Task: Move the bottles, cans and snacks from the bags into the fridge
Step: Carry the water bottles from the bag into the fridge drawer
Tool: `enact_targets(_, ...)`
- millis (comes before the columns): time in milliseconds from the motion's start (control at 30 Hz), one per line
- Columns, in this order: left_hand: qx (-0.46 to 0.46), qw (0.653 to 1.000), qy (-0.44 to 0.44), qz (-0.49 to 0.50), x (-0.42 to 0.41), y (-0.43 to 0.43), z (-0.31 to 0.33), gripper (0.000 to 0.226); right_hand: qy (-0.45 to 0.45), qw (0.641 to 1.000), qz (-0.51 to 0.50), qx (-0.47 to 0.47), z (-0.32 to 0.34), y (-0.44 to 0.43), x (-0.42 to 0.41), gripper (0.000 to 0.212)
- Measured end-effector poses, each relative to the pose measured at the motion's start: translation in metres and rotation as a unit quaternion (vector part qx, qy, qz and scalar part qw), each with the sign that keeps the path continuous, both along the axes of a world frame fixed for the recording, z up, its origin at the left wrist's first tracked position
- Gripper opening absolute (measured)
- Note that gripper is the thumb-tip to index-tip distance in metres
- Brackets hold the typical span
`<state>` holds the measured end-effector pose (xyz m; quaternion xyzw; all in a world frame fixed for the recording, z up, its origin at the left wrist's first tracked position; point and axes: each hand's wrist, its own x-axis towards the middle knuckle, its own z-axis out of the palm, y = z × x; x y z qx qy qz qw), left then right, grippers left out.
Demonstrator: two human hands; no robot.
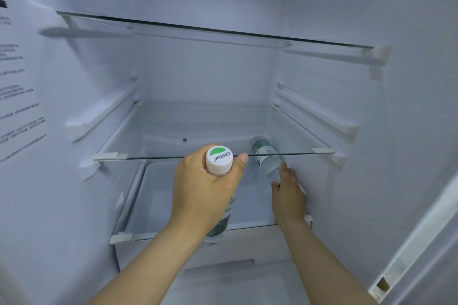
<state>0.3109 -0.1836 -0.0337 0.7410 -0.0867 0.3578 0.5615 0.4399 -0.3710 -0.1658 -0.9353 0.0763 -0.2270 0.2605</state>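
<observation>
The fridge (210,77) is open, and it is white inside. Both hands reach into it.

It has three glass shelves. The top shelf (223,30) is high above both hands. The front edge of the middle shelf (153,156) runs just behind the left hand and just above the right hand. The bottom shelf (161,205) is under both hands. A white sticker (17,106) with small print is on the fridge wall, far out to the left of the left hand. The print is too blurry to read.

The left hand (203,193) is wrapped tight around the neck of a water bottle (219,228). The thumb sticks out to the right of the top. This bottle stands straight up in the air and does not sit on any shelf. Its clear body with a dark label hangs down below the hand, in front of the bottom shelf.

The right hand (288,195) is lower and deeper in the fridge than the left hand. It holds the near end of a second bottle (266,161), with the thumb on one side and a finger on the other. This bottle lies tilted under the middle shelf, on the right side, pointing to the back. Its far end shows through the glass.

The white cap (219,158) of the left hand's bottle has a green patch and the word C'estbon on it.
</observation>
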Motion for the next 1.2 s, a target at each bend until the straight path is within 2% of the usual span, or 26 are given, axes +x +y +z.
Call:
enact_targets(100, 0.0, 1.0, 0.003, -0.007, -0.001, 0.0, 0.001, 0.039, 0.003, 1.0, 0.008, 0.013, 0.001, 0.002, -0.001, 0.06)
enact_targets(167, -0.005, 1.0, 0.012, -0.012, -0.001, -0.001, 0.0, 0.038, 0.002, 0.997, 0.026, 0.075, 0.006, 0.003, -0.008, 0.062)
enact_targets(267, -0.033, 0.998, 0.047, -0.036, 0.0, 0.001, -0.006, 0.035, -0.058, 0.979, 0.019, 0.197, 0.014, 0.006, -0.032, 0.061)
enact_targets(367, -0.045, 0.993, 0.083, -0.071, -0.002, 0.007, -0.015, 0.039, -0.102, 0.943, 0.007, 0.318, 0.021, 0.013, -0.067, 0.045)
enact_targets(433, -0.05, 0.989, 0.106, -0.093, -0.003, 0.014, -0.025, 0.046, -0.111, 0.93, 0.014, 0.349, 0.032, 0.016, -0.088, 0.03)
enact_targets(500, -0.041, 0.984, 0.133, -0.111, -0.002, 0.023, -0.037, 0.047, -0.112, 0.932, 0.032, 0.342, 0.049, 0.015, -0.105, 0.02)
enact_targets(600, -0.01, 0.977, 0.183, -0.112, -0.002, 0.032, -0.056, 0.045, -0.102, 0.933, 0.079, 0.336, 0.083, 0.017, -0.123, 0.017)
enact_targets(800, -0.013, 0.973, 0.204, -0.103, 0.006, 0.035, -0.068, 0.039, -0.091, 0.911, 0.257, 0.308, 0.169, 0.048, -0.159, 0.011)
enact_targets(900, 0.005, 0.974, 0.205, -0.094, 0.006, 0.036, -0.069, 0.039, -0.072, 0.92, 0.312, 0.224, 0.188, 0.067, -0.157, 0.021)
enact_targets(1000, 0.004, 0.973, 0.209, -0.103, 0.005, 0.036, -0.07, 0.038, -0.078, 0.939, 0.319, 0.102, 0.191, 0.084, -0.148, 0.035)
enact_targets(1067, 0.004, 0.972, 0.209, -0.11, 0.004, 0.036, -0.069, 0.039, -0.09, 0.942, 0.321, 0.041, 0.188, 0.091, -0.141, 0.037)
enact_targets(1200, -0.007, 0.966, 0.218, -0.138, 0.004, 0.036, -0.07, 0.041, -0.088, 0.943, 0.321, 0.029, 0.181, 0.087, -0.137, 0.027)
